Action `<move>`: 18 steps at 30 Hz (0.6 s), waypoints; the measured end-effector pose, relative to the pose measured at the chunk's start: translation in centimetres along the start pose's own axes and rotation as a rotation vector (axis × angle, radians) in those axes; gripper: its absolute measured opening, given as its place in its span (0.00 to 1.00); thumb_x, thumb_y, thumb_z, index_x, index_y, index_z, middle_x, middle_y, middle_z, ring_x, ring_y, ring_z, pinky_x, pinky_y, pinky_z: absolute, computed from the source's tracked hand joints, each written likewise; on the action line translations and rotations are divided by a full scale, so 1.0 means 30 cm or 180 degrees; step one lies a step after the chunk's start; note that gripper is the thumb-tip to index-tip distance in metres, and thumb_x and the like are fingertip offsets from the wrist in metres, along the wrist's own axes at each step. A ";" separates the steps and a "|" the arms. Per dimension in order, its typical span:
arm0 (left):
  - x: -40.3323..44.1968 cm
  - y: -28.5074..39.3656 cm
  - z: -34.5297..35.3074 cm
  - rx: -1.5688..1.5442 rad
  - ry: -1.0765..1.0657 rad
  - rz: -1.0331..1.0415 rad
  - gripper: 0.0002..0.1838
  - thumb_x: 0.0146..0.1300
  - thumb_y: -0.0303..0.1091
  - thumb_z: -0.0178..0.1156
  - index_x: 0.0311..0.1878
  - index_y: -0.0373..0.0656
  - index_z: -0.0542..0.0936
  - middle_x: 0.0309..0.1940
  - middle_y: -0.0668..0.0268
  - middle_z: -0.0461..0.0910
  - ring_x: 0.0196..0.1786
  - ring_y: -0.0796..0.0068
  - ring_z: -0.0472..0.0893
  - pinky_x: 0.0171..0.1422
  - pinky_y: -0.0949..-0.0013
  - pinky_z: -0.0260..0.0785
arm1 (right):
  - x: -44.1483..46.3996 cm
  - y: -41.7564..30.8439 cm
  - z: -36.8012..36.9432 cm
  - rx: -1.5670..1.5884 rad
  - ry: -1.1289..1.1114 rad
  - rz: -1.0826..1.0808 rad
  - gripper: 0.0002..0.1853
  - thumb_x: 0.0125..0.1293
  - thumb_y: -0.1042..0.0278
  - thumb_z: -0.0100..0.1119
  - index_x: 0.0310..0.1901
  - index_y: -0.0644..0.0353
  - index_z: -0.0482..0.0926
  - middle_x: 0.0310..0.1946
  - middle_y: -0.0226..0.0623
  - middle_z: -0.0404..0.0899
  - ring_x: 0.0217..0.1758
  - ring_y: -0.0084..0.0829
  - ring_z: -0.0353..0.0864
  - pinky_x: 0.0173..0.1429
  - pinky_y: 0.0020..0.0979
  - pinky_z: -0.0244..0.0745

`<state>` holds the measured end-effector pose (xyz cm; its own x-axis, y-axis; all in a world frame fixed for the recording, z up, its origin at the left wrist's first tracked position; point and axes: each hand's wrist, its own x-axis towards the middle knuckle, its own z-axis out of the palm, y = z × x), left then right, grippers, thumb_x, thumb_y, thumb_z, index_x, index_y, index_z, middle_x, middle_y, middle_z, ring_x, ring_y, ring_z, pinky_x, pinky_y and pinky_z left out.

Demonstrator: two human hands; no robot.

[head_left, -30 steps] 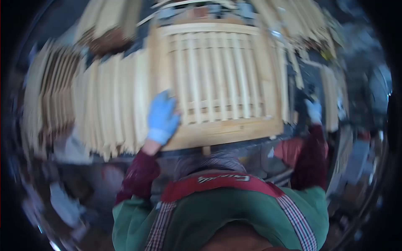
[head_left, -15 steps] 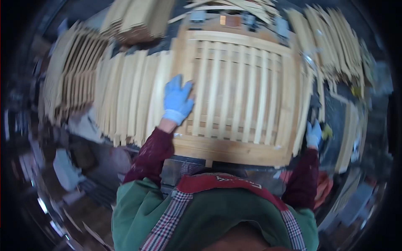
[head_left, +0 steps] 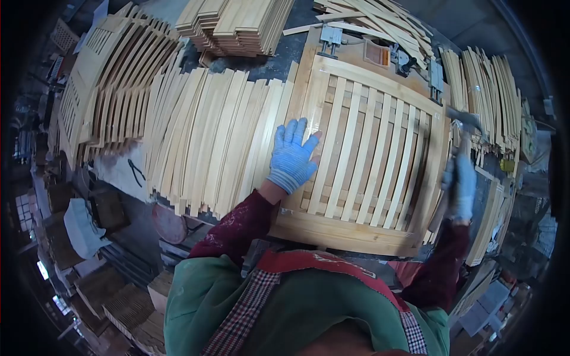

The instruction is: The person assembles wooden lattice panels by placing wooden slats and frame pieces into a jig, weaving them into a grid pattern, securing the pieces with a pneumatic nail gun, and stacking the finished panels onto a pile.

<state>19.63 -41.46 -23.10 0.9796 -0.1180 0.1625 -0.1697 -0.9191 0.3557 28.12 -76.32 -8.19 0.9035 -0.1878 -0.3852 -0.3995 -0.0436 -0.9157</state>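
Note:
A slatted wooden frame (head_left: 332,230) lies flat on the workbench, with several pale slats running between its rails. My left hand (head_left: 293,155), in a blue knit glove, rests on the frame's left rail, fingers spread and thumb out. At the frame's right side my right hand (head_left: 462,190), also gloved, is wrapped round the handle of a hammer (head_left: 466,120). The hammer's dark head is over the frame's upper right corner; hand and tool are blurred by motion. Metal clamp fixtures (head_left: 331,37) sit along the board behind the frame.
Loose wooden slats (head_left: 208,136) lie in a wide row left of the frame. Beyond them stand finished-looking slatted panels (head_left: 110,95). Stacked boards (head_left: 234,26) and a heap of thin strips (head_left: 380,26) are at the back. More slats (head_left: 484,98) lie at right; pliers (head_left: 136,171) lie at left.
My right hand has lifted the hammer up beside the frame's right side. My left hand stays on the left rail. The whole view has shifted and tilted.

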 end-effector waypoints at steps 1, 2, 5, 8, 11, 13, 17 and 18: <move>-0.002 -0.002 0.004 -0.0021 0.0030 0.0025 0.32 0.56 0.48 0.63 0.64 0.50 0.72 0.68 0.44 0.61 0.69 0.41 0.61 0.72 0.40 0.47 | -0.010 0.000 0.101 -0.0082 -0.0258 0.0305 0.16 0.70 0.50 0.54 0.46 0.55 0.75 0.21 0.22 0.68 0.18 0.17 0.66 0.21 0.21 0.63; 0.001 -0.001 -0.002 -0.0054 -0.0007 0.0010 0.32 0.55 0.48 0.63 0.64 0.51 0.72 0.68 0.44 0.61 0.69 0.41 0.61 0.72 0.40 0.47 | -0.025 0.025 0.202 0.0193 -0.0635 0.0557 0.17 0.71 0.49 0.53 0.49 0.55 0.74 0.22 0.20 0.68 0.17 0.16 0.65 0.20 0.21 0.62; 0.010 0.002 -0.019 -0.0153 -0.0053 -0.0022 0.33 0.54 0.48 0.64 0.64 0.51 0.72 0.68 0.45 0.62 0.69 0.41 0.61 0.73 0.40 0.47 | 0.030 0.140 0.425 0.0722 -0.1201 0.1072 0.18 0.72 0.46 0.52 0.48 0.53 0.74 0.21 0.20 0.68 0.16 0.17 0.64 0.19 0.21 0.63; 0.005 -0.002 -0.012 -0.0190 -0.0083 -0.0084 0.34 0.55 0.48 0.64 0.65 0.52 0.71 0.69 0.46 0.61 0.70 0.42 0.60 0.73 0.40 0.46 | 0.118 0.193 0.516 0.0829 -0.1073 0.0868 0.17 0.71 0.46 0.52 0.42 0.52 0.73 0.20 0.20 0.68 0.16 0.17 0.65 0.19 0.23 0.63; 0.005 -0.006 -0.025 -0.0220 -0.0278 -0.0103 0.34 0.56 0.49 0.63 0.66 0.52 0.70 0.70 0.46 0.60 0.72 0.43 0.58 0.74 0.40 0.44 | 0.155 0.210 0.628 0.0491 -0.1150 0.1237 0.15 0.70 0.49 0.52 0.38 0.54 0.72 0.18 0.25 0.68 0.13 0.22 0.64 0.18 0.29 0.63; 0.003 -0.008 -0.026 -0.0237 -0.0362 -0.0113 0.33 0.57 0.49 0.62 0.67 0.52 0.70 0.70 0.46 0.59 0.73 0.43 0.56 0.75 0.40 0.42 | 0.140 0.240 0.711 0.0277 -0.1397 0.1054 0.17 0.69 0.48 0.53 0.37 0.54 0.71 0.17 0.24 0.67 0.12 0.23 0.63 0.18 0.30 0.63; 0.005 -0.005 -0.031 -0.0255 -0.0403 -0.0109 0.34 0.57 0.50 0.62 0.67 0.52 0.70 0.71 0.46 0.59 0.73 0.43 0.56 0.75 0.39 0.42 | 0.155 0.206 0.611 0.0244 -0.1458 0.1208 0.16 0.71 0.47 0.51 0.39 0.53 0.72 0.17 0.24 0.66 0.12 0.21 0.63 0.16 0.27 0.62; 0.007 -0.009 -0.033 -0.0224 -0.0416 -0.0110 0.34 0.57 0.50 0.62 0.67 0.52 0.70 0.71 0.46 0.58 0.73 0.43 0.56 0.75 0.39 0.42 | 0.176 0.208 0.599 0.0387 -0.1163 0.1163 0.16 0.71 0.48 0.51 0.38 0.52 0.72 0.17 0.24 0.66 0.12 0.21 0.63 0.16 0.27 0.62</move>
<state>19.77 -40.87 -22.23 0.9898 -0.1391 0.0296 -0.1384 -0.8953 0.4234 33.17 -59.96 -17.99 0.7126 0.1856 -0.6765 -0.6971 0.0788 -0.7126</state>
